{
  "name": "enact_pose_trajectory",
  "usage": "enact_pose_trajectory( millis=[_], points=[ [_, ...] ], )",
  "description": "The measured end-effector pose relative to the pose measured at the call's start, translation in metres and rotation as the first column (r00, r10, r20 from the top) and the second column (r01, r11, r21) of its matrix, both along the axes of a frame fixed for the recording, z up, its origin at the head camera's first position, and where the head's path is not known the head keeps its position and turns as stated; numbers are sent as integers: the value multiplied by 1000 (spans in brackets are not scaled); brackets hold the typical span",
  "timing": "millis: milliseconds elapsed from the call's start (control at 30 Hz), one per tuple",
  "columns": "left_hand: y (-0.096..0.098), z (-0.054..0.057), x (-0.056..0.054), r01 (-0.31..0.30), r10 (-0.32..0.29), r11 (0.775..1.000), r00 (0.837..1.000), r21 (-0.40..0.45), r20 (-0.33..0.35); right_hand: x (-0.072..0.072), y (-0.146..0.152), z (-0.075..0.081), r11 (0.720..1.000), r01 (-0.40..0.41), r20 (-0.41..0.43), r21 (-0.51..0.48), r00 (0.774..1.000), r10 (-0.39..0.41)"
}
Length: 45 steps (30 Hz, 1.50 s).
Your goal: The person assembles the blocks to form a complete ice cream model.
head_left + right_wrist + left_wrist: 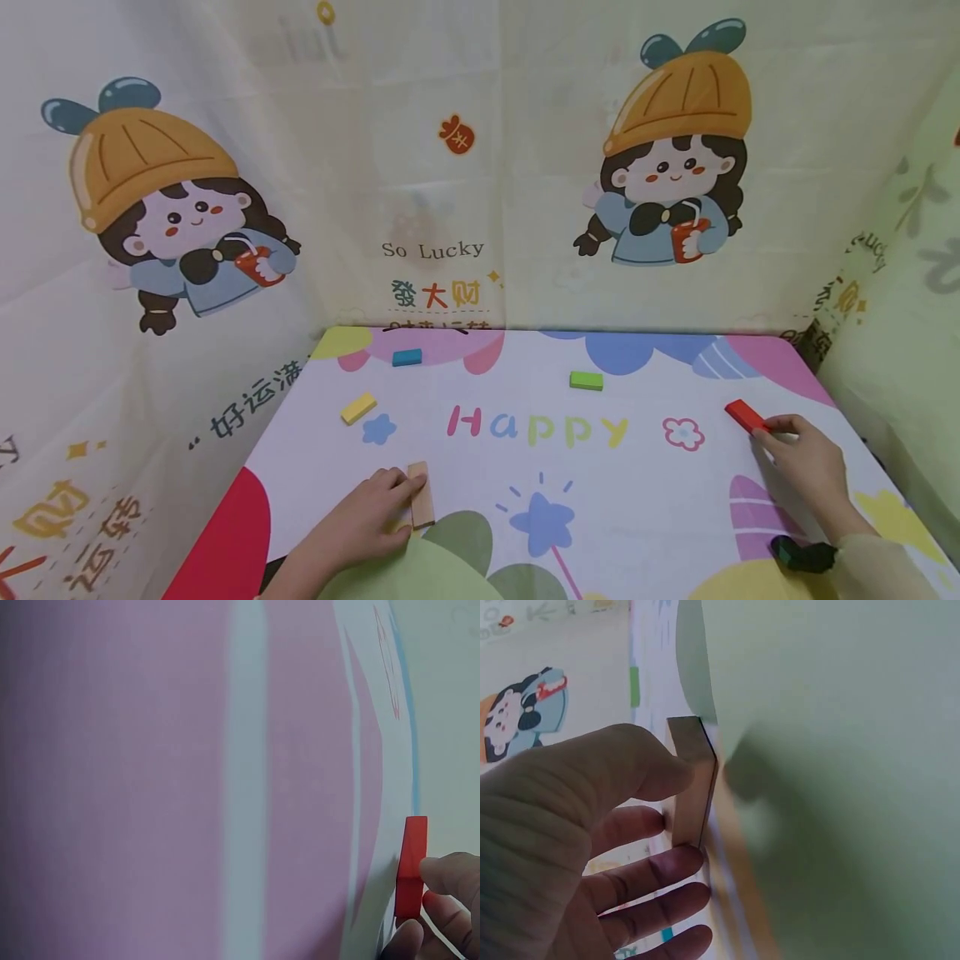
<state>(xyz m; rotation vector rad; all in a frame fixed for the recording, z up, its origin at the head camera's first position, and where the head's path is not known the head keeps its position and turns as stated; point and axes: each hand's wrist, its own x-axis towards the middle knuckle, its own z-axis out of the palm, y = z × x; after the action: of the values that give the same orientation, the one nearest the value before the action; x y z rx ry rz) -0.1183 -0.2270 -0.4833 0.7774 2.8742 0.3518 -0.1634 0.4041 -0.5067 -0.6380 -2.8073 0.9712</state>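
At the near left-centre of the table, my left hand (pixel 372 510) pinches a plain wooden block (pixel 423 502) that lies lengthwise away from me. In the left wrist view the thumb presses one side of this wooden block (pixel 693 816) and the fingertips meet the other. Over on the right side, my right hand (pixel 812 468) holds a red block (pixel 744 413) by its near end, between thumb and fingers. The right wrist view has the red block (pixel 411 862) at its lower right edge, low over the tabletop.
A yellow block (pixel 358 409), a blue block (pixel 407 357) and a green block (pixel 587 381) lie apart toward the back of the printed table (pixel 480 467). Printed cloth (pixel 540 183) hangs behind and along both sides. A black device (pixel 802 555) sits at my right wrist.
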Motion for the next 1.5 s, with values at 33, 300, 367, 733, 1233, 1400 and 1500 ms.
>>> enact_pose_trajectory(
  millis=[33,300,367,733,1233,1400,1500],
  points=[
    [2,0,0,7,-7,1000,1000,8,0,0,0,0,1000,-2,5,0,1000,2],
    [20,0,0,66,-66,997,998,42,4,1,-6,5,1000,-26,49,-8,998,26],
    [25,0,0,85,-85,995,996,43,5,2,-8,6,999,-37,47,2,998,36],
    [53,0,-1,187,-187,982,982,11,-17,6,-22,3,992,-115,4,45,993,115],
    [92,0,-4,323,-322,946,942,-2,-94,10,-56,6,968,-242,-37,72,969,245],
    [105,-4,-5,352,-350,936,933,-1,-87,7,-69,5,970,-241,-23,37,970,242],
    [113,-6,-6,365,-364,931,928,-1,-76,6,-77,6,971,-238,-11,22,971,239]
  ],
)
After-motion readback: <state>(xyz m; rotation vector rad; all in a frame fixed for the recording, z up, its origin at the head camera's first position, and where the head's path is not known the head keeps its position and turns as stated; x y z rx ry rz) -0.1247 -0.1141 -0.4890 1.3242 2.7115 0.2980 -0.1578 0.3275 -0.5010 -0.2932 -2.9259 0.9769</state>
